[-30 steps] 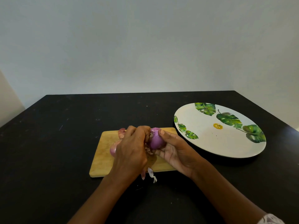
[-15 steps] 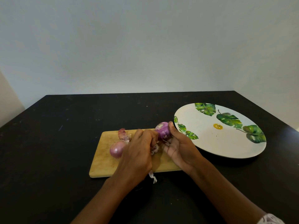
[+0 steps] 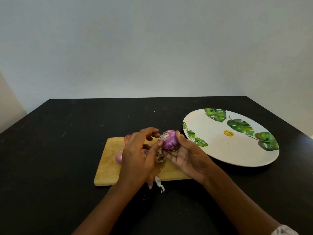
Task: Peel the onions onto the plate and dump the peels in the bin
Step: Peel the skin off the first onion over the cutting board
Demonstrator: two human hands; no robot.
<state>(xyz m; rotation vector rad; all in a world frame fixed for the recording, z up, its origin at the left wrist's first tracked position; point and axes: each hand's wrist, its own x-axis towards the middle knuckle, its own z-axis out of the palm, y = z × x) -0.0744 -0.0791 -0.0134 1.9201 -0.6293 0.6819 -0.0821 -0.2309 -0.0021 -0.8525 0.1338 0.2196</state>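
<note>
Right now the right hand (image 3: 188, 158) grips a peeled purple onion (image 3: 169, 140) over the wooden board (image 3: 108, 167), near the plate (image 3: 237, 153). The left hand (image 3: 137, 155) curls beside it, thumb touching the onion; whether it pinches any skin, I cannot tell. Loose peels (image 3: 159, 181) lie beneath.

Right hand (image 3: 188, 156) palm up, fingers curled round onion (image 3: 169, 140), left hand (image 3: 137, 155) beside, thumb touching it, fingers arched
</note>
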